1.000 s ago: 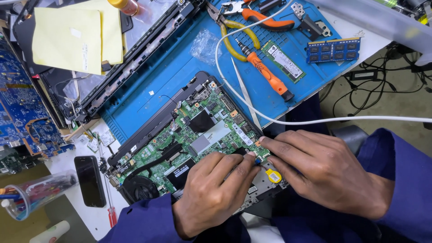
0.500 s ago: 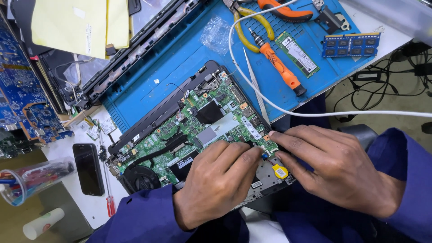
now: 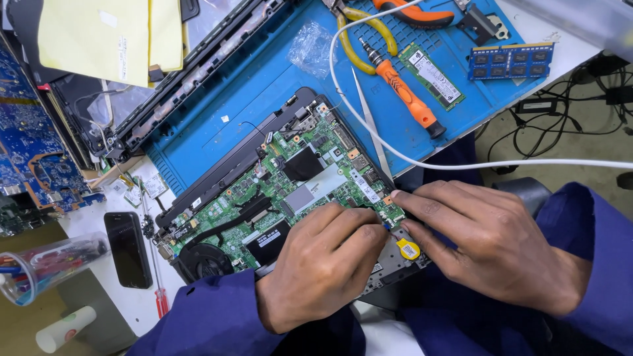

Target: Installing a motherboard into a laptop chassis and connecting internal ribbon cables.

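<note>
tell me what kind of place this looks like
Most likely an electronics repair bench. An opened laptop with its green board bare lies on a blue work mat, with an orange screwdriver and memory sticks beside it.

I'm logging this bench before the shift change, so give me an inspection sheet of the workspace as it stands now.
Surface: blue work mat on a white bench.
Job's things: opened laptop, green board exposed, fan at its lower left; yellow coin cell near its front edge.
Clutter: orange screwdriver, yellow-handled pliers, tweezers, two memory modules, black phone, clear cup, yellow paper, blue circuit boards.
Hands: left hand and right hand both rest fingertips on the board's right front corner; what they pinch is hidden.
Cables: white cable across the mat; black leads on the floor.
Surroundings: dismantled laptop lid behind.
</note>
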